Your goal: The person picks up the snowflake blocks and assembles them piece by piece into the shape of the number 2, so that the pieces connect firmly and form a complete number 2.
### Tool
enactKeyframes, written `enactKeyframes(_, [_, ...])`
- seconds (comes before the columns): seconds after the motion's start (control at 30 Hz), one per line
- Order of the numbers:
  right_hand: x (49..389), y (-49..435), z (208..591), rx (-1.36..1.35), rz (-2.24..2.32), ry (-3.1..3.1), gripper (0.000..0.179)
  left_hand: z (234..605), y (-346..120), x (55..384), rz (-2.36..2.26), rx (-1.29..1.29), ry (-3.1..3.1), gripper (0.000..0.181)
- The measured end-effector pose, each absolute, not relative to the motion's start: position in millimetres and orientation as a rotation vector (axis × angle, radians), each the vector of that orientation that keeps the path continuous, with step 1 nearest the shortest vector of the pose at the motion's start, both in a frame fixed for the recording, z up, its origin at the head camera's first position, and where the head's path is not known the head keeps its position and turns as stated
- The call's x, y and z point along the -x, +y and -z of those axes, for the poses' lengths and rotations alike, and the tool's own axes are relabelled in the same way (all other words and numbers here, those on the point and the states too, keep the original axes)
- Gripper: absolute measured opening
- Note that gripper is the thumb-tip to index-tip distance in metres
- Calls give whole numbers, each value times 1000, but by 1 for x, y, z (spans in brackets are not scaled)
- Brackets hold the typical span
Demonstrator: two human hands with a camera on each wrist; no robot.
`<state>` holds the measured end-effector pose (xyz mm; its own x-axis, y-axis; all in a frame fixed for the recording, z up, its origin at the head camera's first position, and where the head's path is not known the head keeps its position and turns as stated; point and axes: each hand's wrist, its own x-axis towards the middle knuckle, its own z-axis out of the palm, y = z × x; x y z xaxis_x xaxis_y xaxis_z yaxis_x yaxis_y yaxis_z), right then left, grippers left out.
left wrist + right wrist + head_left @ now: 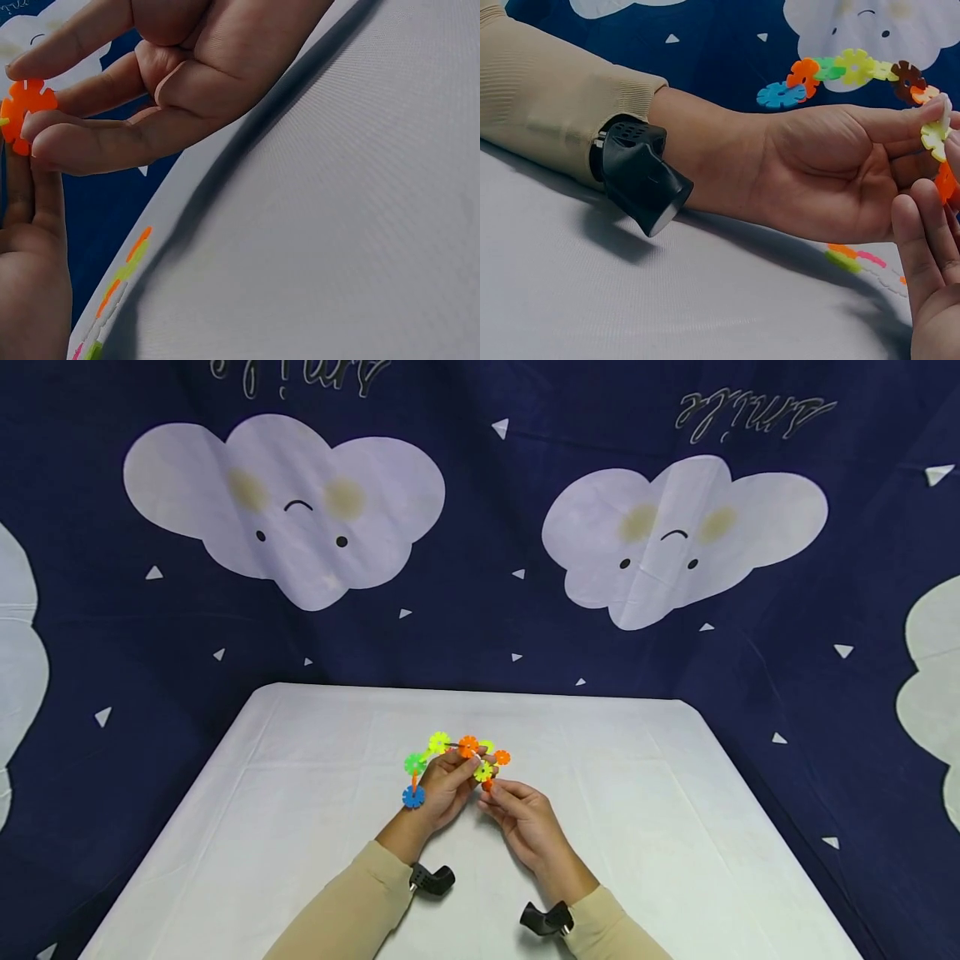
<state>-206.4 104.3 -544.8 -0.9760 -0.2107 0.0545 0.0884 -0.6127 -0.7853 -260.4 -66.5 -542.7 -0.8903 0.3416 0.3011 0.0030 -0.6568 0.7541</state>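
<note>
"Two hands at work; what's hard to see?"

"The left hand (pixel 448 783) covers part of the flower-disc chain (pixel 439 742), and the left wrist view crops it to one orange disc (pixel 28 112) and a yellow sliver. More coloured pieces (pixel 843 261) lie low on the table, half hidden; I can't tell whether they join it."

"And the hands themselves?"

"Close together over the table, the chain between them. The left pinches a yellow-green disc (pixel 483 771); the right hand (pixel 531 827) pinches the orange one next to it."

"How does the chain look?"

"Bright notched discs slotted together: blue at one end, then orange, green, yellow, brown, arching past the left wrist."

"Around them?"

"The table (pixel 637 827) wears a white, faintly creased cover, its far corners rounded. Behind hangs dark blue cloth (pixel 480 639) with upside-down clouds (pixel 300 568); some lettering (pixel 330 372) runs off the top edge."
</note>
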Motion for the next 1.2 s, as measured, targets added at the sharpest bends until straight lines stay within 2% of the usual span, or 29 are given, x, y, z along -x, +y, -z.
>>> enactKeyframes(0.3, [205,104,540,275,2716,1499,26,540,-68,257,-2619,-661,1148,20])
enactKeyframes(0.67, [208,110,540,318,2747,1604,15,543,-66,257,-2607,-692,1254,27])
enactKeyframes(0.9, [212,115,541,290,2650,1916,20,544,-66,256,-2603,-526,1381,28])
enactKeyframes(1.0, [214,119,543,408,2541,2210,19,543,-66,256,-2605,-441,1401,29])
enactKeyframes(1.2, [218,121,549,881,2361,2778,18,542,-65,256,-2589,-424,1436,30])
